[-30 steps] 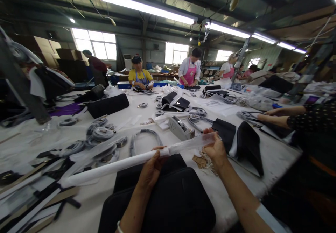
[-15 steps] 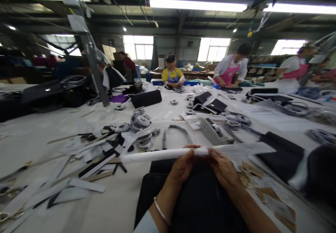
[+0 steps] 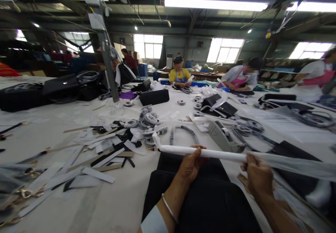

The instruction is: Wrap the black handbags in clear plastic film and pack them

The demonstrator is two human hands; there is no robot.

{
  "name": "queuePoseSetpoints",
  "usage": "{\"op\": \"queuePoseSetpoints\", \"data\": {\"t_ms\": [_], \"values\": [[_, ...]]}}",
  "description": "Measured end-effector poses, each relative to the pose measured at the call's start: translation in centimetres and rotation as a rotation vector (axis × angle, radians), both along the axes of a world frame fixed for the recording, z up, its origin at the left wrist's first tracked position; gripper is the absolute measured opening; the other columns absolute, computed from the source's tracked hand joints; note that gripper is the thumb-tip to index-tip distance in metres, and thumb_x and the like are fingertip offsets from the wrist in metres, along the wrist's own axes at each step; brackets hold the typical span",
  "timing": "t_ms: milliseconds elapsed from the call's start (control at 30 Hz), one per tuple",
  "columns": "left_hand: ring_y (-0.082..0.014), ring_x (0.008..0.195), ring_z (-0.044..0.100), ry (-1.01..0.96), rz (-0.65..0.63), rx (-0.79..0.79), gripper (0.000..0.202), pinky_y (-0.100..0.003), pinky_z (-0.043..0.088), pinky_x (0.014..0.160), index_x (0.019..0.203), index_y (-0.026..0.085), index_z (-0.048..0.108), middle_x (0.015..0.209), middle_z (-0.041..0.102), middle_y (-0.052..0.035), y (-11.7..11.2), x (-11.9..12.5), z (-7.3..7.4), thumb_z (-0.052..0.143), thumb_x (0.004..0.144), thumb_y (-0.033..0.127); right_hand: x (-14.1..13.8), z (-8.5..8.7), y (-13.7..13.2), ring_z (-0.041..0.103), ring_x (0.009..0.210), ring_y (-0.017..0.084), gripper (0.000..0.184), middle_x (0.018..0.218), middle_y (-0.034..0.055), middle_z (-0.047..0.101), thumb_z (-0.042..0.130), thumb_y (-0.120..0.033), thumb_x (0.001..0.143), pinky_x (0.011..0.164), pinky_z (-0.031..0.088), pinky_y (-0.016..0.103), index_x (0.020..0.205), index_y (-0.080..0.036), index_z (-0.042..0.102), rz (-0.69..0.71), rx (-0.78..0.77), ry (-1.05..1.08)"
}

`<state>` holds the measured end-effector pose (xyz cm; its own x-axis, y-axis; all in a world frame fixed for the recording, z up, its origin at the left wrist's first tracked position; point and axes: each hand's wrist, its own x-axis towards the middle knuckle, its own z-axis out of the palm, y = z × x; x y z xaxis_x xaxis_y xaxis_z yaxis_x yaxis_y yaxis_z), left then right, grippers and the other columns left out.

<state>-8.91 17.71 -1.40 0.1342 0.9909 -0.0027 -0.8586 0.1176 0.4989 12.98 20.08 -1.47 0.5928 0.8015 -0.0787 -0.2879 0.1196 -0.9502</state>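
Observation:
A long, rolled strip of white wrapping material (image 3: 220,153) stretches across in front of me, its right end flat, loose and partly see-through. My left hand (image 3: 190,164) is closed around its middle, thumb on top. Farther right, my right hand (image 3: 258,173) pinches the strip where the roll gives way to the loose sheet. Whether anything is inside the roll I cannot tell. Below both hands lies a black bag (image 3: 199,198) with its flap spread away from me. Just past the strip is a curved, plastic-wrapped handle (image 3: 183,129).
Scraps and strips (image 3: 105,156) litter the table on the left, beside coiled grey straps (image 3: 149,119). A grey tape dispenser (image 3: 223,136) stands beyond my hands. A metal post (image 3: 108,65) rises at the left. Co-workers (image 3: 180,73) are across the table.
My right hand has moved right along the strip, away from my left hand, and the strip is now stretched between them. The view has swung a little to the left.

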Motion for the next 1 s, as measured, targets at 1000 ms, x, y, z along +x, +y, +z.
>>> {"op": "queuePoseSetpoints", "data": {"t_ms": [1000], "values": [[-0.0237,0.093,0.063,-0.060,0.109,-0.031,0.036,-0.034,0.055,0.073,0.083,0.016,0.065,0.093,0.068,-0.0062,0.2,-0.2,0.1,0.088,0.061,0.033,0.0,2.8,0.4,0.055,0.040,0.013,0.040,0.052,-0.0028,0.058,0.061,-0.040,0.080,0.036,0.041,0.020,0.107,-0.012,0.070,-0.134,-0.127,-0.499]]}}
